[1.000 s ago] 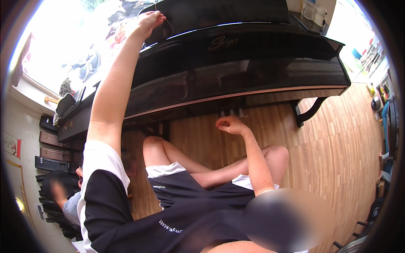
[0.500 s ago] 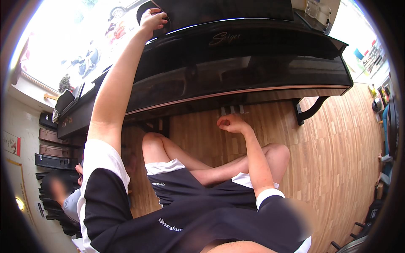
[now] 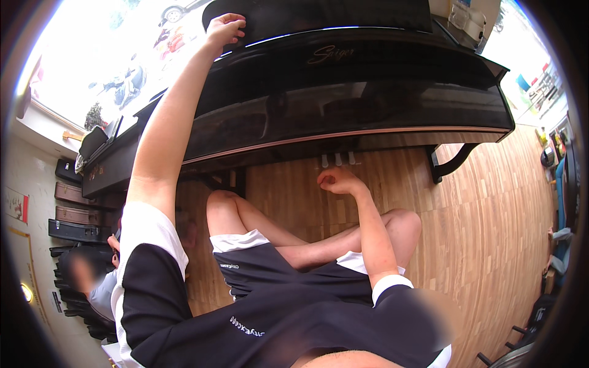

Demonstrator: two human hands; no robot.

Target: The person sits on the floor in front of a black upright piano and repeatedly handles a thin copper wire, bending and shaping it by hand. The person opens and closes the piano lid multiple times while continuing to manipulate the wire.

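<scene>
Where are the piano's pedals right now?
In the head view, the pedals are right of centre, beneath the black piano, appearing just above the right hand.

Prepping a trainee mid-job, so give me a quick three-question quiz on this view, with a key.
1. What is the left hand nearest: (a) wooden floor, (b) upper panel of the black piano, (c) a knee?
2. True or false: the right hand is stretched out flat.
3. How many piano pedals show?

Key: 1, b. 2, false; it is curled. 3, three.
</scene>
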